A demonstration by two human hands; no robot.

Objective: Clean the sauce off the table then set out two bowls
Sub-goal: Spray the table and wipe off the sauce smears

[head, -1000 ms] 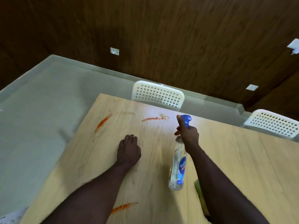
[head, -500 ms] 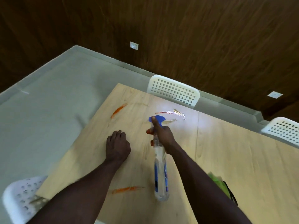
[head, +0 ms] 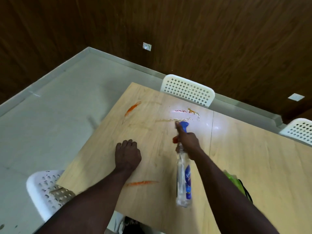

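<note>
R hand (head: 187, 142) clamped round neck of spray bottle (head: 184, 183), one finger up along the blue nozzle, bottle body trailing back toward the person. L hand (head: 127, 154) rests on tabletop (head: 253, 166), fingers loosely bent, holding nothing. Wet sauce smear (head: 184, 112) just ahead of R hand; orange sauce streak (head: 132, 108) ahead-left of L hand; near sauce streak (head: 141, 182) just behind L wrist.

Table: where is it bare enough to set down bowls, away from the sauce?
Bare: the table right of its seam, bordered by the green cloth and the right-hand chair. Crowded: the left half, with three sauce streaks, the left hand, right hand and spray bottle.
</note>
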